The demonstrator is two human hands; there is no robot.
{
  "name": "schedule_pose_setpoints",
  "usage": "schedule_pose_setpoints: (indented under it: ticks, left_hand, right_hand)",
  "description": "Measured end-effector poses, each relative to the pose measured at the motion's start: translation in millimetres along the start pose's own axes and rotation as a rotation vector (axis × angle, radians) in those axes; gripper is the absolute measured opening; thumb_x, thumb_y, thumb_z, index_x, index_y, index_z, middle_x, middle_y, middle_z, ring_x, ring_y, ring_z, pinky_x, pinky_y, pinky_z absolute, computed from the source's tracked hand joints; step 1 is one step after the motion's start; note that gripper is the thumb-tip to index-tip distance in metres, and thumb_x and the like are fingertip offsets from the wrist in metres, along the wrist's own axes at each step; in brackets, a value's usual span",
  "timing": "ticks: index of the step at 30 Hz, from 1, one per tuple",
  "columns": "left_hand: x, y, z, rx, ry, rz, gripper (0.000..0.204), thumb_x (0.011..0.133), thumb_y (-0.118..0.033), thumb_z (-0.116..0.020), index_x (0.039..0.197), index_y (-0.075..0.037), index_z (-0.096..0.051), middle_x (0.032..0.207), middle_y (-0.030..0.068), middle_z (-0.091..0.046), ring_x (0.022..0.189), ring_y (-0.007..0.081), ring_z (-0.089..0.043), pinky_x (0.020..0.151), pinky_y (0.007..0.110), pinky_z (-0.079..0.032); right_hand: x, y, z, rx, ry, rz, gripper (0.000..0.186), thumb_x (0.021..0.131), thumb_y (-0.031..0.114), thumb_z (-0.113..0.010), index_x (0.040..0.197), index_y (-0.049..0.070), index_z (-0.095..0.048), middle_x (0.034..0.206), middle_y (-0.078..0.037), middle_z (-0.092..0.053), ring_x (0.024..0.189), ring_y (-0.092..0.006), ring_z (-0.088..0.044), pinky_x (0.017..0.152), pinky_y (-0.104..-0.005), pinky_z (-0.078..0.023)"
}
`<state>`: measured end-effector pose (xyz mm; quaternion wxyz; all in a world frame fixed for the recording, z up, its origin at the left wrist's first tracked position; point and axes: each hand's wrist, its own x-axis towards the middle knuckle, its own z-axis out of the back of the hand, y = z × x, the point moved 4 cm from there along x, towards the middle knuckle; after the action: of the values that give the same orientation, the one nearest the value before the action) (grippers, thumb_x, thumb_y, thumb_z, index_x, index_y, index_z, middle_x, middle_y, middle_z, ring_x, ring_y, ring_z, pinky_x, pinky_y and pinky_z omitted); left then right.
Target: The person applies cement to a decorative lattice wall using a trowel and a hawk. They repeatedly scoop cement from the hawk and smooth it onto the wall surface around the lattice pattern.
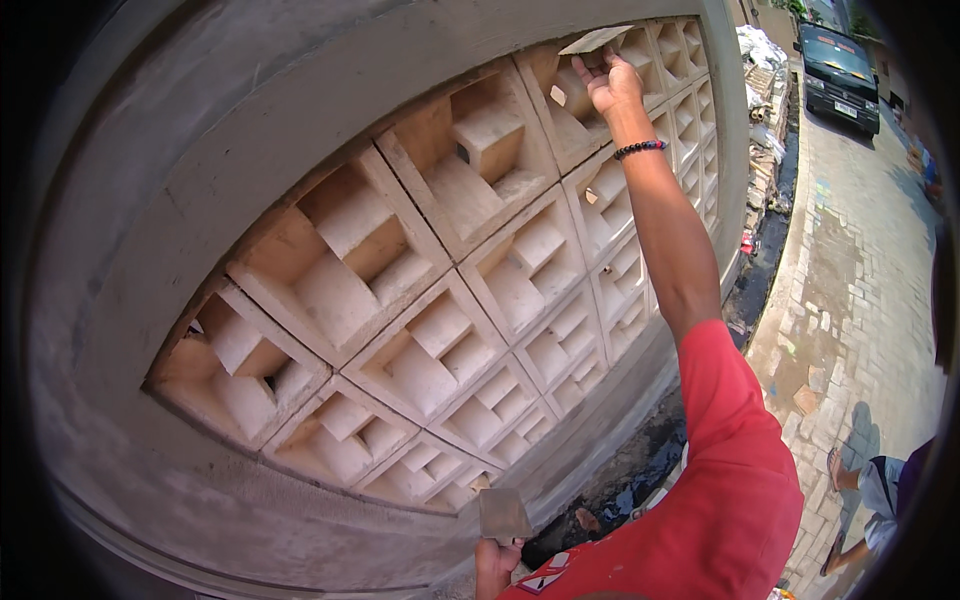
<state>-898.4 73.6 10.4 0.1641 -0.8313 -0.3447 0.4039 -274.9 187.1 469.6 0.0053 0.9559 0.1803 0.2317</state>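
Note:
My right hand (612, 88), with a beaded bracelet (640, 149) at its wrist, reaches up to the top row of a ventilation block wall (517, 262). Between its thumb and fingers is a thin, flat, pale plate (594, 40), tilted against the upper edge of a block opening; its exact kind does not show. Low in the picture, my left hand (494, 566) grips a flat, rectangular, grey-brown plate (505, 516) from below. That plate stands before the wall's lower edge. The left fingers are partly hidden behind it.
A smooth grey cement frame (190, 190) surrounds the blocks. Below the wall runs a dark, wet gutter (640, 460). To the right lies a paved lane (850, 310) with a parked black vehicle (838, 80), piled sacks and debris (762, 110), and another person's legs (865, 500).

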Motion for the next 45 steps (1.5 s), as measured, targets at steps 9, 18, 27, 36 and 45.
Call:
schedule_pose_setpoints:
  ticks: [9,18,27,36,45]
  left_hand:
    - [1,5,3,-0.055,-0.059,0.011,0.030,0.092,-0.029,-0.040,0.111,-0.013,-0.055,0.100,0.0052,-0.063,0.078,0.0217,-0.060,0.052,0.032,-0.042]
    - [1,2,-9,-0.021,-0.016,0.047,0.028,0.093,-0.029,-0.040,0.112,-0.014,-0.055,0.102,0.0040,-0.063,0.080,0.0206,-0.060,0.054,0.032,-0.043]
    - [4,4,13,-0.104,-0.042,0.019,0.027,0.091,-0.027,-0.044,0.110,-0.012,-0.055,0.100,0.0056,-0.062,0.079,0.0223,-0.060,0.052,0.032,-0.042]
    - [5,10,0,-0.087,-0.083,-0.026,0.026,0.092,-0.026,-0.043,0.109,-0.012,-0.055,0.097,0.0062,-0.062,0.076,0.0218,-0.059,0.050,0.032,-0.043]
    - [3,16,-9,-0.067,-0.062,-0.016,0.024,0.092,-0.025,-0.042,0.107,-0.012,-0.055,0.096,0.0059,-0.063,0.076,0.0217,-0.059,0.051,0.032,-0.042]
  right_hand:
    - [-93,-41,-69,0.014,-0.001,-0.010,0.024,0.092,0.006,-0.044,0.116,0.004,-0.040,0.107,-0.011,-0.050,0.092,-0.0255,-0.053,0.077,-0.0497,-0.053]
    - [-255,-92,-111,0.076,0.223,-0.265,0.043,0.090,0.006,-0.050,0.130,0.003,-0.033,0.109,-0.012,-0.054,0.091,-0.0194,-0.059,0.067,-0.0374,-0.057]
    - [-137,6,-48,-0.778,0.208,0.294,0.041,0.083,0.007,-0.057,0.122,-0.003,-0.046,0.097,-0.009,-0.063,0.083,-0.0146,-0.062,0.070,-0.0277,-0.052]
    - [-127,-14,-101,-1.237,0.249,0.746,0.040,0.075,0.011,-0.061,0.111,-0.004,-0.057,0.095,-0.021,-0.065,0.086,-0.0298,-0.064,0.079,-0.0361,-0.049]
    - [-227,-40,-111,-0.825,0.591,0.385,0.035,0.082,0.006,-0.058,0.115,-0.001,-0.050,0.098,-0.016,-0.062,0.091,-0.0244,-0.062,0.075,-0.0358,-0.050]
